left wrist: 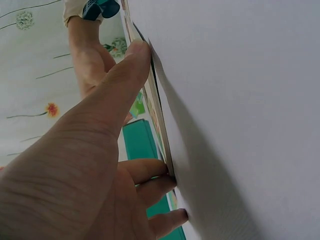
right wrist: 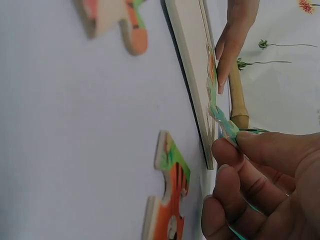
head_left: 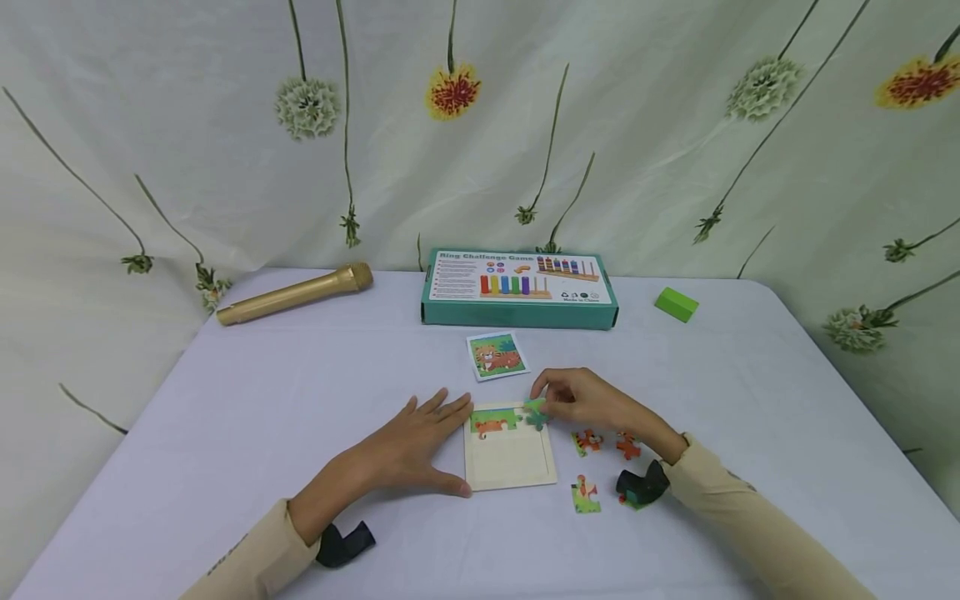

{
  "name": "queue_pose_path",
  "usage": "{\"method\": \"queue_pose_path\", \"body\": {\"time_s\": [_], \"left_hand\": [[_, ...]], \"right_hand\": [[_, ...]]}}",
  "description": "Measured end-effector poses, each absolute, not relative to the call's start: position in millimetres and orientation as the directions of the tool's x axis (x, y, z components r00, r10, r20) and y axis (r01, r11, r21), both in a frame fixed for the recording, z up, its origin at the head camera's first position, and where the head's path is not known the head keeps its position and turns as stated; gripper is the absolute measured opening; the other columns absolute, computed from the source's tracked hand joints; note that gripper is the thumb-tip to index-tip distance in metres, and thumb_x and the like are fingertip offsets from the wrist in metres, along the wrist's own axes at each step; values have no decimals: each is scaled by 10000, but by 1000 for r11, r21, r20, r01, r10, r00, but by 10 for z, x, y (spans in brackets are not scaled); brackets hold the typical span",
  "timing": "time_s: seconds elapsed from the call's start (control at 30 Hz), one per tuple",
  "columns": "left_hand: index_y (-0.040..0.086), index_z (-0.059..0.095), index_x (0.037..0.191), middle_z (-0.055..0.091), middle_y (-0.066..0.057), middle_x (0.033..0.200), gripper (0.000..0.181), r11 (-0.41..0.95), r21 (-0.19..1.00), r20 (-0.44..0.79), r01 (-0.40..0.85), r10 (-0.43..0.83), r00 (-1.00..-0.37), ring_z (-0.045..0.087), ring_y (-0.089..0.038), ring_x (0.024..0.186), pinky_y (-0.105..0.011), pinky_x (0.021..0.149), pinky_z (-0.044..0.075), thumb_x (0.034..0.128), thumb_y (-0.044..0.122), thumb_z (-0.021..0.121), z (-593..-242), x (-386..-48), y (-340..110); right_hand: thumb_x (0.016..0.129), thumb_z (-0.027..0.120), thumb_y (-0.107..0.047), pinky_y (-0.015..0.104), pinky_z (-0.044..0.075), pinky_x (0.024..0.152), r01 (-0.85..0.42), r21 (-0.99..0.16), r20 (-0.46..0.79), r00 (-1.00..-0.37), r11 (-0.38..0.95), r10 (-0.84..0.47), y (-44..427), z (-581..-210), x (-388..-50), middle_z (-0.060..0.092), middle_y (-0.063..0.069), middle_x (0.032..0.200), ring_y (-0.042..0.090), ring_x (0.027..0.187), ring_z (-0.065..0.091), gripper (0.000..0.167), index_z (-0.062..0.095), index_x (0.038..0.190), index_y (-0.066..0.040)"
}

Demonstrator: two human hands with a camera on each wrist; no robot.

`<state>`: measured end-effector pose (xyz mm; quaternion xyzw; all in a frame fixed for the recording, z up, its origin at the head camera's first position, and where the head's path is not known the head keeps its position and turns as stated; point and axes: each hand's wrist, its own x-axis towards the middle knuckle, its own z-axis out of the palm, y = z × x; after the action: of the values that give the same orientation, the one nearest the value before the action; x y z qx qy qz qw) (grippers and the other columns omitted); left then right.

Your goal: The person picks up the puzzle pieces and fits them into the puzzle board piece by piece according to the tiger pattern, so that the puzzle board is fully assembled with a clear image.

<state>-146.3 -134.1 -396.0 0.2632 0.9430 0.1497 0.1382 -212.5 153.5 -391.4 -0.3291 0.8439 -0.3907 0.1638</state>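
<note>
A wooden puzzle tray lies on the white table with joined pieces along its upper left. My left hand rests with spread fingers against the tray's left edge; in the left wrist view the thumb and fingers touch its side. My right hand pinches a green-blue piece between thumb and index finger at the tray's upper right corner. In the right wrist view that piece is tilted, its far end touching the piece beside it.
Several loose tiger pieces lie right of the tray. Behind it are a picture card, a teal game box, a gold microphone at the left and a green block at the right.
</note>
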Motion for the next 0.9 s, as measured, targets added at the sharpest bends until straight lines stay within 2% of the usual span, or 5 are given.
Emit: {"method": "queue_pose_path", "body": {"time_s": [0.33,0.63,0.9], "left_hand": [[159,283,1520,222,40,1585,1092,821,359,-190,444,530,-827,90,-259,1479,-570,1161,90,669,679,730,-3958,-1460,-1338],[155,292,1517,235,35,1583,1083,819,361,-183,445,530,-828,97,-262,1478,-570,1160,92,671,661,741,-3953,-1464,-1332],[151,296,1515,236,32,1582,1087,818,361,-183,448,533,-826,100,-265,1478,-575,1158,96,668,667,740,-3958,-1466,-1335]], "right_hand": [[904,601,-26,204,413,641,-427,-752,-31,-738,502,-674,1460,-3924,-2101,611,-15,720,89,651,487,151,649,1033,-88],[913,634,-87,198,369,559,-408,-753,-49,-747,516,-663,1412,-3925,-2087,578,-3,681,84,595,448,123,645,1035,-86],[909,630,-77,194,347,530,-401,-739,-72,-752,541,-655,1373,-3918,-2083,555,-16,639,76,575,431,107,650,1014,-82]]}}
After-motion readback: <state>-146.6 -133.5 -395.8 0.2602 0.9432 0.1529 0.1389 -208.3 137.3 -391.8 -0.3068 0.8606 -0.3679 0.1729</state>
